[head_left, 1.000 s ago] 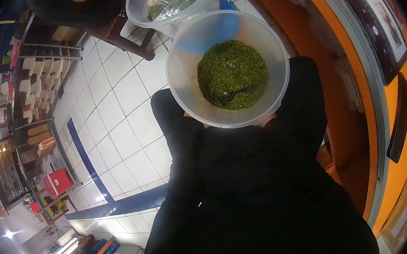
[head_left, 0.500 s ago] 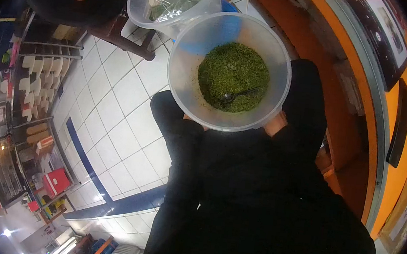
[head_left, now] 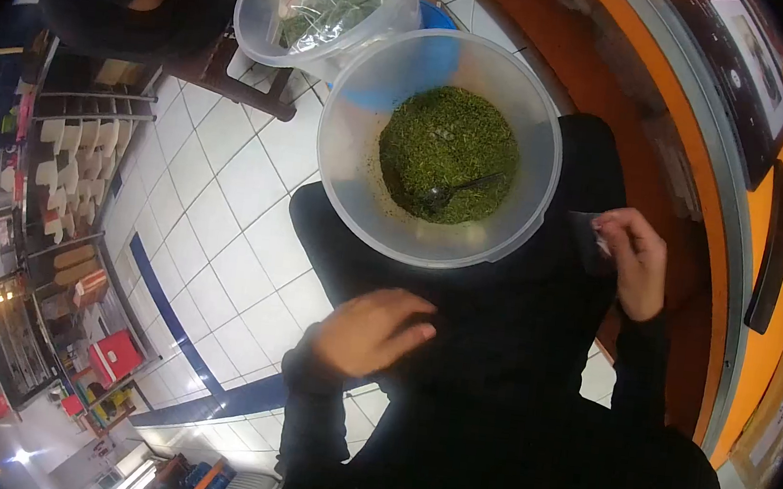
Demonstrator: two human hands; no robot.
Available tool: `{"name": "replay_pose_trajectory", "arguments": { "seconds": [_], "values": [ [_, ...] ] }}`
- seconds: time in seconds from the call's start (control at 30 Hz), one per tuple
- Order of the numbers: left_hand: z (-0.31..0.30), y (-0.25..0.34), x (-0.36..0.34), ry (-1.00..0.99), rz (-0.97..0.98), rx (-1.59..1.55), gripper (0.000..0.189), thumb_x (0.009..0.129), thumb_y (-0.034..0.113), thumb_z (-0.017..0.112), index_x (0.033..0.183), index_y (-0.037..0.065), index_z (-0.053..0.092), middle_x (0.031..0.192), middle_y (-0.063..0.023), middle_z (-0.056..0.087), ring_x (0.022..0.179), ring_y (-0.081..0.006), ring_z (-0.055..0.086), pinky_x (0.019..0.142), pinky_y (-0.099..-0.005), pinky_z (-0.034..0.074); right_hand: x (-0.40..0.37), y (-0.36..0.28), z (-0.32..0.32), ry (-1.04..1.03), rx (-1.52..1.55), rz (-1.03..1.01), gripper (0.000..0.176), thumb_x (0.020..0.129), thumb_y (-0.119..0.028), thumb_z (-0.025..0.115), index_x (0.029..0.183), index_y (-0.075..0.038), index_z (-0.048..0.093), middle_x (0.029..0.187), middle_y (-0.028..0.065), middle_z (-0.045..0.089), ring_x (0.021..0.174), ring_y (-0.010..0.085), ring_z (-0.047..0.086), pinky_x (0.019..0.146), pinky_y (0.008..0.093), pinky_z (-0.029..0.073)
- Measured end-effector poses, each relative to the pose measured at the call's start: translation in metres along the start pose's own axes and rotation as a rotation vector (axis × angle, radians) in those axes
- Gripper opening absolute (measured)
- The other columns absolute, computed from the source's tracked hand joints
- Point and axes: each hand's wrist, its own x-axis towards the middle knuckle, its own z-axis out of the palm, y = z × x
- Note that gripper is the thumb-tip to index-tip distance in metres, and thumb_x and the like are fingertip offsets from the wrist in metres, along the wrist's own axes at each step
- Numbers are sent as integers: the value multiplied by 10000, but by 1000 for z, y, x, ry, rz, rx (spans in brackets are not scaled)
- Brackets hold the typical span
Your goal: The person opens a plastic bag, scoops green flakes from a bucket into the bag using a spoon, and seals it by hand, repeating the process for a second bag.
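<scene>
A large translucent tub (head_left: 341,182) rests between my knees, with chopped green herbs (head_left: 459,142) inside. On the herbs lies a dark spoon (head_left: 444,194). My left hand (head_left: 373,330) hovers below the tub over my lap, fingers apart and holding nothing. To the right of the tub, my right hand (head_left: 633,258) pinches a small clear plastic bag (head_left: 588,240) with a reddish top edge, above my right thigh.
A second tub (head_left: 253,31) holding filled clear bags (head_left: 335,9) stands behind, near a dark wooden stool (head_left: 237,83). Another person in dark clothes is at the upper left. An orange counter (head_left: 748,215) edges the right; shelves stand left.
Both my hands have come out from beside the tub: the left moved down over my lap, the right moved right and now holds a small bag.
</scene>
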Motion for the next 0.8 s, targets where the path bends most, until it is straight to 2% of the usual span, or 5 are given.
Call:
{"name": "replay_pose_trajectory", "arguments": {
  "seconds": [0.13, 0.2, 0.3, 0.57, 0.8],
  "values": [
    [-22, 55, 8, -11, 282, -224, 357, 961, 213, 765, 1249, 12, 697, 1203, -201, 709, 1147, -375, 688, 1017, -440, 530, -8, -38, 5, 49, -122, -230, 234, 1054, -233, 663, 920, -47, 708, 777, 16, 651, 724, 87, 622, 620, 261, 445],
    [-19, 75, 19, 368, 456, -154, 431, 913, 150, 820, 1295, 15, 672, 1208, -188, 716, 1158, -338, 697, 1022, -410, 527, -6, -61, 24, 37, -106, -309, 250, 1032, -249, 692, 865, -62, 701, 729, 23, 646, 653, 90, 605, 571, 291, 446],
    [-15, 101, 49, 679, 466, -138, 517, 898, 132, 838, 1352, 4, 628, 1221, -162, 722, 1137, -288, 714, 1027, -380, 523, 1, -82, 42, -254, -63, -308, 222, 1016, -214, 704, 874, -43, 704, 752, 53, 671, 675, 122, 638, 604, 310, 482],
    [-10, 68, 49, 614, 276, -414, 475, 941, 0, 765, 1379, -14, 580, 945, -89, 761, 933, -148, 717, 903, -320, 552, 14, -81, 53, -377, -22, -469, 113, 964, -119, 740, 969, -7, 741, 893, 115, 737, 808, 188, 712, 719, 320, 538],
    [-16, 80, 49, 532, 392, -258, 387, 933, 24, 773, 1301, -9, 657, 1069, -118, 757, 988, -191, 746, 931, -339, 563, 9, -90, 59, -386, -171, -382, 123, 944, -121, 769, 906, -14, 720, 805, 106, 716, 694, 154, 674, 633, 299, 496]
  ]
}}
